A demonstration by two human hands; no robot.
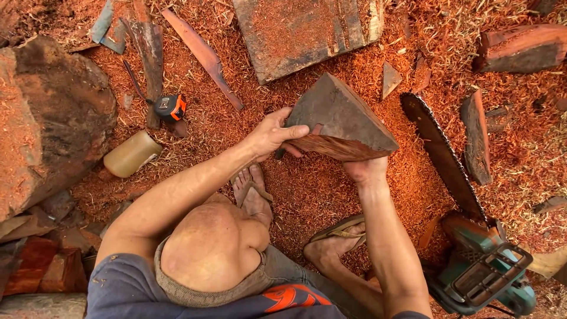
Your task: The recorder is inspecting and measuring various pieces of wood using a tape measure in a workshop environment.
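Observation:
I hold a wedge-shaped block of dark red wood (342, 118) above ground covered in red sawdust. My left hand (274, 134) grips its left end, thumb on top. My right hand (366, 171) supports it from underneath at the near right corner. The block's grey weathered face points up and its reddish cut face toward me. My knee and my feet in sandals are just below it.
A chainsaw (472, 254) lies at the right, its bar (440, 153) pointing away. A tape measure (170, 108) and a pale plastic bottle (130, 155) lie at the left beside a big log (53, 118). A slab (301, 32) and offcuts are scattered around.

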